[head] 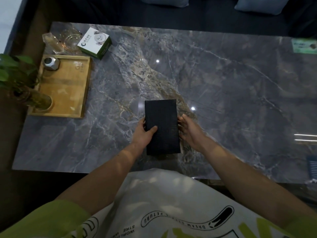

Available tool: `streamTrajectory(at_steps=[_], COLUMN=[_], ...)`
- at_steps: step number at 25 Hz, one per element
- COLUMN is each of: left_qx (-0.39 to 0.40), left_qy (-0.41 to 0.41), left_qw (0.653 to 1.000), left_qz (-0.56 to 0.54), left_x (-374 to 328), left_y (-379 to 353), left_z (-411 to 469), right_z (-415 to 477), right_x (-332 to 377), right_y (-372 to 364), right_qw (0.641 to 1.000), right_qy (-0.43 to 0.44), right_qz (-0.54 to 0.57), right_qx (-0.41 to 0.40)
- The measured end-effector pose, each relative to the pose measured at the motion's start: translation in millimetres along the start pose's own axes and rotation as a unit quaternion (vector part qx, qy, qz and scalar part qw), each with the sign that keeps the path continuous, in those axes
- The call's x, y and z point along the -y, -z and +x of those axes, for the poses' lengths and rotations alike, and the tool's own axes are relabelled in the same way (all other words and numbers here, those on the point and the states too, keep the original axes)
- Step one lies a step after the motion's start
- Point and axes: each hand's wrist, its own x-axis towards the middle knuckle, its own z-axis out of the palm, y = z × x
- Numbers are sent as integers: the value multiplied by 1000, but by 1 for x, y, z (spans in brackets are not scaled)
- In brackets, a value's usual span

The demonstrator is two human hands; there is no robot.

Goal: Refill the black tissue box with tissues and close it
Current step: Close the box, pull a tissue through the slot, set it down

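Note:
The black tissue box (162,117) lies flat on the grey marble table (223,83), near its front edge, long side pointing away from me. A plain black face is up and no opening or tissue shows. My left hand (143,133) grips the box's left side, thumb laid across the top face. My right hand (188,128) is at the right side, fingers against the box's edge. A white and green tissue pack (95,42) sits at the table's far left.
A wooden tray (66,93) at the left holds a small metal jar (51,63) and a potted plant (18,81). Glass dishes (68,40) stand behind it. A green card (304,46) lies at the far right. A dark sofa with cushions runs beyond the table.

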Motion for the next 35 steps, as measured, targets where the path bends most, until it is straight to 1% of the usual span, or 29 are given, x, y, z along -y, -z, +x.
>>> streamTrajectory(at_steps=[6,12,17,22,24,28,31,35], left_qx=[1,28,32,11,11,25,39,41], left_qy=[49,82,52,22,16,-17,-23,-43], left_qw=[998,993,987,983,980,979,975,974], left_qz=[-25,-78,-148,-181,-196,-203,-219,-218], left_x=[-8,-23,-47,-75,-83,-91,-99,-102], left_y=[4,11,26,44,51,63,69,76], left_z=[-1,-5,-16,-15,-12,-13,-17,-16], right_z=[0,-2,-2,-8,-9,-14,-20,-26], right_x=[-1,6,16,35,43,54,58,62], right_y=[-1,-8,-19,-42,-49,-63,-75,-90], right_qw=[997,999,998,994,993,988,986,984], right_qy=[19,27,52,100,115,140,155,165], right_qz=[-65,-47,-28,-21,-36,-47,-48,-60], right_qx=[25,1,24,26,16,32,46,37])
